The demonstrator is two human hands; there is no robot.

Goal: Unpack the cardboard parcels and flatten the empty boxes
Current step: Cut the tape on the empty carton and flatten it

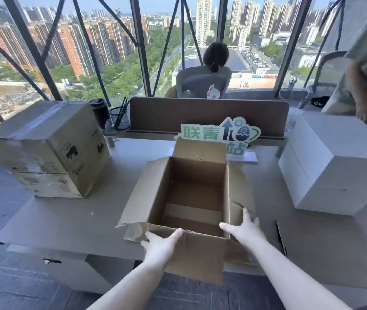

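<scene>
Two bare hands, left hand and right hand, rest with fingers spread on the near rim of the open, empty brown cardboard box on the grey tabletop, so flattening it probably comes next.

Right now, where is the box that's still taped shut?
In the head view, the taped box stands at the far left of the desk, left of the open box and beside the black flask.
</scene>
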